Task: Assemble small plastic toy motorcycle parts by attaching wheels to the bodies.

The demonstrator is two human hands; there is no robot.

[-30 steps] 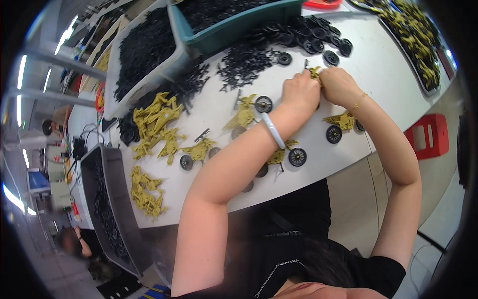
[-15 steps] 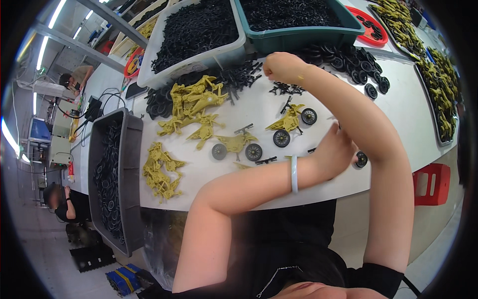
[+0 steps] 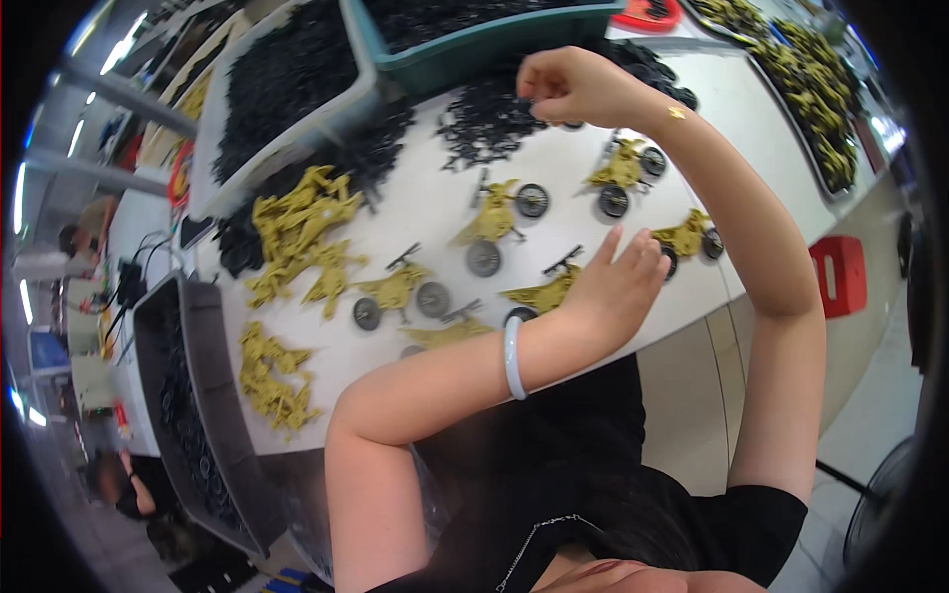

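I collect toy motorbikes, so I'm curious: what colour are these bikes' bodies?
The bikes' bodies are mustard yellow, showing best in the head view.

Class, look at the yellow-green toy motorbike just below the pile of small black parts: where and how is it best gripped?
Probably by its body, pinched from above between the two wheels: it appears to lie on its side, a wheel at each end, and the thin handlebar juts out at upper left, best avoided.
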